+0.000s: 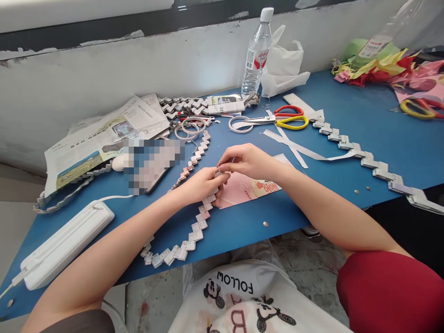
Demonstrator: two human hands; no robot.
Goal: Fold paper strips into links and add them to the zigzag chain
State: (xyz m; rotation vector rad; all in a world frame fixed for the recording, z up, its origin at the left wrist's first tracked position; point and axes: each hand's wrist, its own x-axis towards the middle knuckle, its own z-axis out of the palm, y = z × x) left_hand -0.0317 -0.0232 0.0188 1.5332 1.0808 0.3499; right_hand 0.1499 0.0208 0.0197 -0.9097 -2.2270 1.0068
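Near the middle of the blue table, my left hand (210, 182) is closed on the upper end of a folded-paper zigzag chain (198, 226). The chain hangs from the fingers and curves along the table's front edge to the left. My right hand (237, 159) pinches at the same end, its thumb and index finger meeting my left fingertips; the small piece between them is mostly hidden. Under and beside the hands lies a pink printed sheet (237, 189).
Scissors (291, 121), white paper strips (294, 145) and a bottle (256, 60) are beyond my hands. Newspapers (104, 129), a phone (157, 180) and a power strip (69, 243) lie left. Another zigzag chain (376, 166) runs along the right.
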